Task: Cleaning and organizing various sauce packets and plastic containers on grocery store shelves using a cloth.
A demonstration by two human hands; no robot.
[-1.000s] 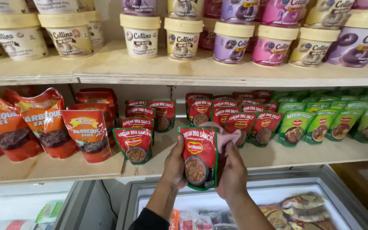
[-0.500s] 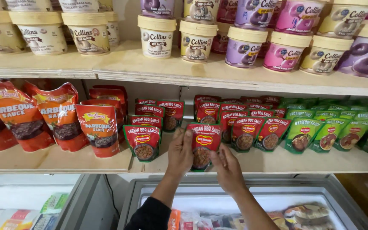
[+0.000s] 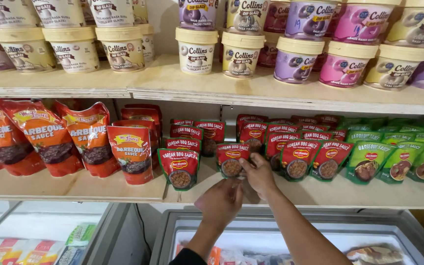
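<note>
While both hands work at the front edge of the lower shelf, entries run as follows.

Right fingers: closed onto the lower right edge of the red sauce pouch; right hand just beside it.
Left hand: below the pouch, fingers curled up toward its base; whether they grip or only touch, cannot tell.
Pouch position: upright at the front edge of the lower shelf, between two like pouches, in the front row.
Doing it well (judgement): seat the base flat, face forward, in line with its neighbours; release gently so the row behind does not topple.
Red pouches: several rows deep, behind and to the right.
Green pouches: toward the shelf's right end.
Large barbecue pouches: toward the left end, standing, leaning a little.
Upper shelf: lidded tubs, stacked two high; contents sealed, not visible.
Chest freezer: below the shelf, glass-topped, holding packaged goods, kind unclear.
</note>
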